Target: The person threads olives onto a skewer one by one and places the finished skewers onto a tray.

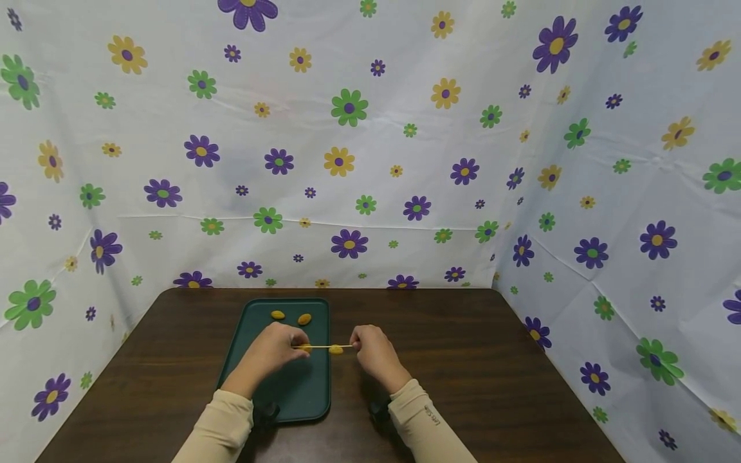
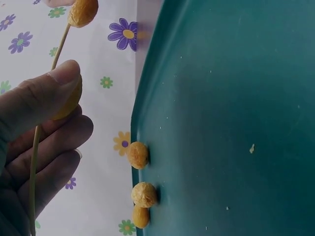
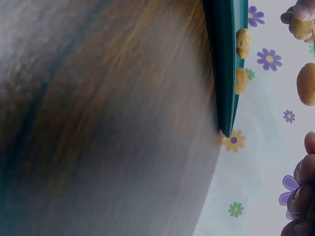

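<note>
A thin wooden skewer (image 1: 321, 346) runs level between my two hands, over the tray's right edge in the head view. Thumb and fingers of my left hand (image 1: 273, 352) pinch a golden-brown oval fried ball (image 2: 73, 101) on the skewer. Between the hands a second fried ball (image 1: 336, 350) sits on the stick. My right hand (image 1: 375, 355) grips the skewer's right end, its fingers (image 3: 304, 169) curled, partly cut off in the right wrist view. More fried balls, one (image 1: 278, 315) and another (image 1: 304, 319), lie at the far end of the dark green tray (image 1: 295, 392).
The tray stands on the left half of a dark brown wooden table (image 1: 463, 360). A white flower-print cloth (image 1: 370, 161) surrounds the back and sides. Small crumbs (image 2: 252, 148) dot the tray.
</note>
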`<control>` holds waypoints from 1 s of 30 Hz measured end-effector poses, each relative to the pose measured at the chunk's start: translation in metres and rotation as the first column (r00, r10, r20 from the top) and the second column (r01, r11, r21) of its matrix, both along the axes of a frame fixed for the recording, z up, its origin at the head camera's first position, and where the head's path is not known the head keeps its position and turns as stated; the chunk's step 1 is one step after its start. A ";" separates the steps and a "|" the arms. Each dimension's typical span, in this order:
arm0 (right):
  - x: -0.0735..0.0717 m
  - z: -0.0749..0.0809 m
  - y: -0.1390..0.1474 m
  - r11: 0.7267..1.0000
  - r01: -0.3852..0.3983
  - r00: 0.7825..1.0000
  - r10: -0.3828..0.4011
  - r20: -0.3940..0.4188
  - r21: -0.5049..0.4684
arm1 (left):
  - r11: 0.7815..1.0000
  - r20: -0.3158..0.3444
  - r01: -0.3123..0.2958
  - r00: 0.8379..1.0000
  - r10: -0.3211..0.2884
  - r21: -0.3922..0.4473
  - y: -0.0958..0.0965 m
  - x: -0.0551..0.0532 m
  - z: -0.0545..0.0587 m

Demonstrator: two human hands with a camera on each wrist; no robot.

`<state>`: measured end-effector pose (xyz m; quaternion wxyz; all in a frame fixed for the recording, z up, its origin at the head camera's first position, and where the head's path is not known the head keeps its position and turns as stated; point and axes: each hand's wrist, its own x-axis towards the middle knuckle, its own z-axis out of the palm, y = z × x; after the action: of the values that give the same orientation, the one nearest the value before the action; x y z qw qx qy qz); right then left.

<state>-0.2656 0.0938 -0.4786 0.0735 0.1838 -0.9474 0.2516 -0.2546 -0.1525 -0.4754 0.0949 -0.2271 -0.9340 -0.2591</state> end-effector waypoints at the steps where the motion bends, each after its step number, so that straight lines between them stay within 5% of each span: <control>1: 0.000 0.000 0.000 1.000 0.001 1.000 -0.001 0.001 -0.001 | 1.000 -0.005 0.002 1.000 -0.002 -0.002 0.000 0.000 0.000; 30: 0.002 0.002 -0.009 1.000 -0.008 1.000 0.008 -0.029 0.011 | 1.000 -0.008 0.027 1.000 -0.027 -0.001 0.008 -0.004 0.001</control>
<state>-0.2636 0.0853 -0.4769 0.0853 0.1916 -0.9469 0.2439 -0.2585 -0.1450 -0.4745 0.0952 -0.2406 -0.9306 -0.2588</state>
